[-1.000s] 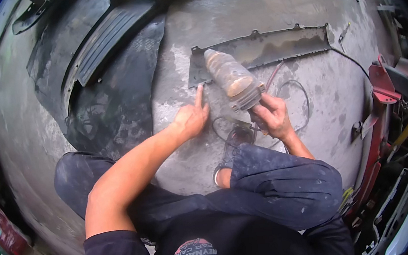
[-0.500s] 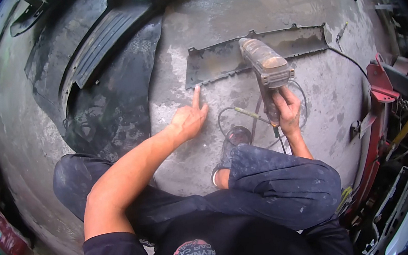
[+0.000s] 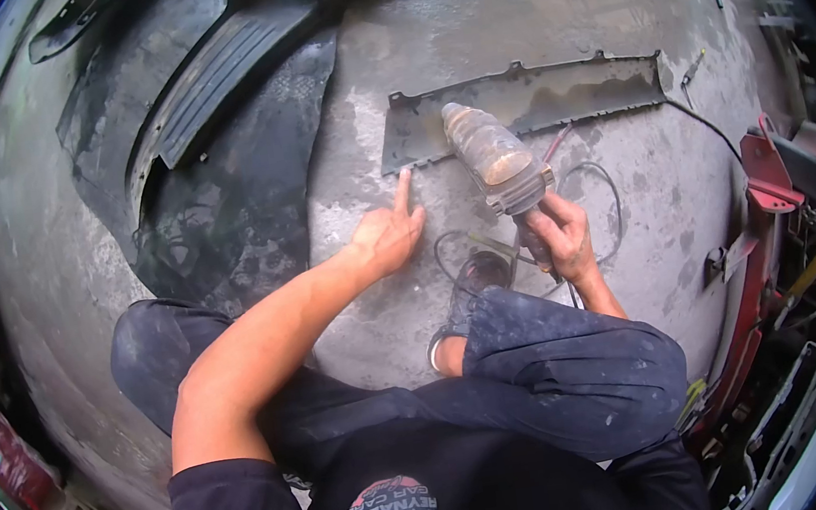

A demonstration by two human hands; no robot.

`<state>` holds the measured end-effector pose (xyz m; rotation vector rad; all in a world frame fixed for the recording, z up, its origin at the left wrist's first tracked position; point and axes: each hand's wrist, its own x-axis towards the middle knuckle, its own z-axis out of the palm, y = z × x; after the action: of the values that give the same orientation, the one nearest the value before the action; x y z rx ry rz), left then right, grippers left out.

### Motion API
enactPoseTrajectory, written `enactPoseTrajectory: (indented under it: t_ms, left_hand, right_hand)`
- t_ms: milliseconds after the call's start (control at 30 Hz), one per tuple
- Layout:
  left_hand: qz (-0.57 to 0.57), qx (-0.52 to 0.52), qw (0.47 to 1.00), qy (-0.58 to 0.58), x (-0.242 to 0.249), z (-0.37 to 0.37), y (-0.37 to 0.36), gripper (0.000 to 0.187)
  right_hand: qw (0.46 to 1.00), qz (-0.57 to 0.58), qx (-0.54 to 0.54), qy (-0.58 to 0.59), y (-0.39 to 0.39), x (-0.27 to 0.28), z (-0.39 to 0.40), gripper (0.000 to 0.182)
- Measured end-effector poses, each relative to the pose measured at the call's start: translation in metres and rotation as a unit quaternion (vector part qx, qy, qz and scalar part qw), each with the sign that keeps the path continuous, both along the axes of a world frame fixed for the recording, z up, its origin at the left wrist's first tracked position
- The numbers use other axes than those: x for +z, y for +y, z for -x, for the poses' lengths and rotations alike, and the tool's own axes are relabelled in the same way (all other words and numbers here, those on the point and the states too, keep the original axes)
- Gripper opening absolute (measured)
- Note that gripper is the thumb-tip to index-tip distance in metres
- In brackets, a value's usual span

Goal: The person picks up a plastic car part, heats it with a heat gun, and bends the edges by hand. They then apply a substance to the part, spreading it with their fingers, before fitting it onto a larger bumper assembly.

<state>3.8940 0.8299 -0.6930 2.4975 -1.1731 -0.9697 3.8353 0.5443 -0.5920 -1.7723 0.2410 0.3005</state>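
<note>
A worn heat gun (image 3: 492,150) is in my right hand (image 3: 564,237), its nozzle pointing up and left over a long dark plastic panel (image 3: 551,93). The panel lies on the concrete floor, and the tool hides part of its lower edge. My left hand (image 3: 389,235) reaches its index finger to the panel's lower left edge. Its other fingers are curled, and nothing shows in them. A cable (image 3: 616,211) loops on the floor beside the tool.
A black sheet (image 3: 247,163) with a ribbed dark plastic part (image 3: 216,70) on it lies at the left. At the right stands a red metal frame (image 3: 766,169). A thin tool (image 3: 694,67) lies near the panel's right end. My shoe (image 3: 483,275) is below the panel.
The heat gun has swung left and tilted, its nozzle now nearer the panel's left end. My left hand keeps its finger at the panel's edge. The whole view has shifted slightly.
</note>
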Motion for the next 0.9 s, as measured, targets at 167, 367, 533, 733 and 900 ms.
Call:
enactPoseTrajectory:
  t_ms: [167, 367, 533, 733, 900]
  left_hand:
    - [0.014, 0.012, 1.0, 0.006, -0.007, 0.001, 0.0, 0.03]
    - [0.0, 0.011, 1.0, 0.006, -0.003, -0.001, 0.002, 0.03]
    - [-0.002, 0.007, 1.0, 0.007, -0.003, 0.0, 0.0, 0.03]
    - [-0.008, -0.014, 1.0, -0.019, -0.005, 0.0, 0.004, 0.03]
    - [-0.001, -0.012, 1.0, -0.017, -0.004, 0.0, 0.001, 0.031]
  right_hand:
    - [0.996, 0.012, 0.055, 0.066, -0.005, 0.014, 0.0, 0.038]
    - [0.997, 0.006, 0.011, 0.077, -0.013, 0.007, 0.0, 0.047]
    - [0.994, 0.067, 0.088, 0.0, -0.007, 0.011, -0.001, 0.052]
    - [0.997, 0.045, 0.023, 0.066, -0.011, 0.011, 0.002, 0.054]
    - [0.996, 0.058, 0.038, 0.056, -0.009, 0.014, 0.001, 0.053]
